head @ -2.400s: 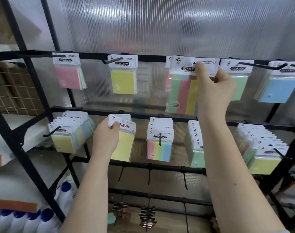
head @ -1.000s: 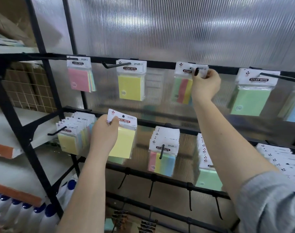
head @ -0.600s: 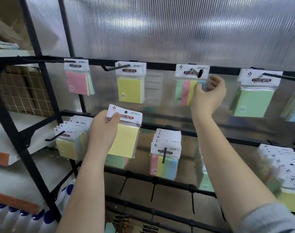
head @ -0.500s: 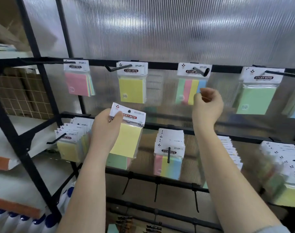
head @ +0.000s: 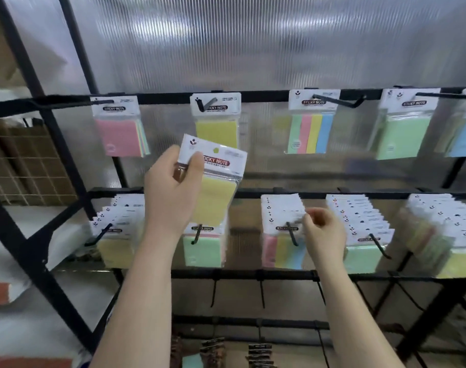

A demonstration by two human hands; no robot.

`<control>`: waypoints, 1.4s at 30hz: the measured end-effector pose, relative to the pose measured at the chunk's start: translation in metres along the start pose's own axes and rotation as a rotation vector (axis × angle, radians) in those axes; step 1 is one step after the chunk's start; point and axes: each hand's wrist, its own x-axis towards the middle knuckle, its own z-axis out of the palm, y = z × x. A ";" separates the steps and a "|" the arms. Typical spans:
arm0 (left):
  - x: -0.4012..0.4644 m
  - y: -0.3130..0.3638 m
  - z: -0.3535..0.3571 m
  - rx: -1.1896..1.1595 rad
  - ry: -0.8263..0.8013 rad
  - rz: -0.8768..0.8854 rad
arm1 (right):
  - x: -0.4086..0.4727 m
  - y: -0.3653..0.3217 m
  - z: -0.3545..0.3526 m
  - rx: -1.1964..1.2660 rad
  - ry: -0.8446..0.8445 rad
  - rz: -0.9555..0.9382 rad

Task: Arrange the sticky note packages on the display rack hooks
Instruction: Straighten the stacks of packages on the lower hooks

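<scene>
Sticky note package (head: pixel 213 181), the yellow one, sits pinched by its white header card in my left hand (head: pixel 173 192), thumb across the front of the card and fingers behind, so the pad hangs free below and the punched hole near the card's top edge stays uncovered for a hook. I hold it tilted in front of the rack, between the two rows, with the top-row yellow package (head: pixel 216 120) at about 12 o'clock from it; that looks to me like its matching colour, and its hook (head: pixel 206 103) juts forward with room on it, so I judge that is where this one belongs. At 4 o'clock from the held package, my right hand (head: pixel 322 232) is low at the second row, fingers curled toward the white header cards of the striped stack (head: pixel 282 232); it is blurred, so I cannot tell whether it already pinches a card or only touches it. I reckon it is there to pick off the next package. Further out, at 2 o'clock, a single striped package (head: pixel 311 128) hangs on the top bar, with a green package (head: pixel 401 128) at 3 o'clock from that.
</scene>
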 end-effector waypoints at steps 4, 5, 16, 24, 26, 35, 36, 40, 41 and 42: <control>0.007 0.019 -0.001 -0.075 0.090 0.112 | -0.005 0.006 -0.001 0.010 -0.007 -0.006; 0.007 0.023 0.000 -0.080 0.104 0.128 | -0.006 0.007 -0.001 0.009 -0.013 -0.006; 0.034 0.041 0.017 -0.212 0.319 0.151 | -0.013 0.014 -0.009 0.015 -0.031 0.010; 0.036 0.039 0.023 -0.201 0.317 0.139 | -0.014 0.020 -0.007 0.009 -0.055 0.016; 0.038 0.040 0.020 -0.206 0.364 0.141 | -0.015 0.020 -0.006 0.008 -0.057 0.014; 0.035 0.035 0.015 -0.114 0.351 0.123 | -0.015 0.020 -0.005 -0.020 -0.056 0.029; 0.034 0.035 0.015 -0.118 0.353 0.118 | -0.015 0.020 -0.005 -0.022 -0.054 0.036; 0.031 0.036 0.014 -0.106 0.350 0.127 | -0.017 0.020 -0.006 -0.016 -0.056 0.063; 0.030 0.036 0.014 -0.097 0.349 0.125 | -0.017 0.020 -0.007 -0.018 -0.060 0.063; 0.029 0.035 0.014 -0.093 0.347 0.116 | -0.018 0.020 -0.006 -0.020 -0.063 0.064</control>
